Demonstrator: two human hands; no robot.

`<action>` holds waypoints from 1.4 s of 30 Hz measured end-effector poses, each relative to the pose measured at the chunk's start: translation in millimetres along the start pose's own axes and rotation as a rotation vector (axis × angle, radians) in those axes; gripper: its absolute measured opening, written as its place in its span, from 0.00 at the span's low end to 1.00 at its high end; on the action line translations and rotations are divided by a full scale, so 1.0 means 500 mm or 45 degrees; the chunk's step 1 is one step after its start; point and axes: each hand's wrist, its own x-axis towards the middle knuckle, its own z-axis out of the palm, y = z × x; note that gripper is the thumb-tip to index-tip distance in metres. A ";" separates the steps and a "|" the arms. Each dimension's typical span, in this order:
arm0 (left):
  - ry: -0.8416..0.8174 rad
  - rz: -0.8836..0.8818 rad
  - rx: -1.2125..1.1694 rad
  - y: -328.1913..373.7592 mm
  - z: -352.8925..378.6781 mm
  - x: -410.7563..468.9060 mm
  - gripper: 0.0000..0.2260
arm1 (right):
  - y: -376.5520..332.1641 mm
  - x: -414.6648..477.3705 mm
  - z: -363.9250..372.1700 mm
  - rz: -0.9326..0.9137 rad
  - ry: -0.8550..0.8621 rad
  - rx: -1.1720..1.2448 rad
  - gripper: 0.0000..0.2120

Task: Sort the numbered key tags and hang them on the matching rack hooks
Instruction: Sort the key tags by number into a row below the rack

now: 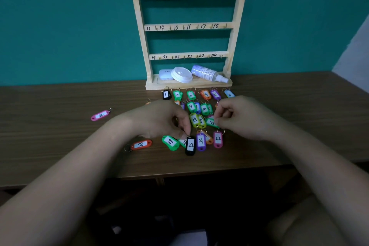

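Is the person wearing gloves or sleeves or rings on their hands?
No gloves. The left hand and right hand are bare, and both forearms are bare too, with no sleeves in view. I see no rings, watch or bracelet on either one.

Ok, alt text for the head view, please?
The left hand pinches a black 22 tag and the right hand a green tag among numbered key tags on a table. Behind stands a wooden rack, its visible hooks bare.
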 end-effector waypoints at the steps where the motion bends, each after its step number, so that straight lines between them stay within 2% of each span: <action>1: 0.004 0.034 0.004 0.001 -0.001 -0.002 0.05 | -0.007 -0.003 0.010 -0.029 0.004 0.019 0.04; 8: 0.031 0.115 0.058 -0.001 0.001 -0.004 0.04 | -0.050 -0.018 0.072 -0.133 -0.093 0.008 0.11; 15: 0.042 0.139 0.065 0.001 -0.003 -0.004 0.03 | -0.053 -0.010 0.071 -0.088 -0.128 -0.048 0.16; 24: 0.056 0.076 0.102 0.004 0.001 -0.007 0.08 | -0.053 -0.005 0.075 -0.076 -0.145 0.009 0.13; 31: 0.112 0.101 -0.071 -0.005 -0.021 -0.013 0.05 | -0.038 -0.004 0.046 0.021 -0.168 0.481 0.08; 36: 0.135 0.107 -0.118 -0.022 -0.027 -0.019 0.04 | -0.004 -0.003 -0.013 0.121 -0.158 0.423 0.09; 42: 0.130 0.074 -0.074 -0.032 -0.041 -0.030 0.04 | 0.013 0.000 -0.014 0.191 -0.204 0.305 0.09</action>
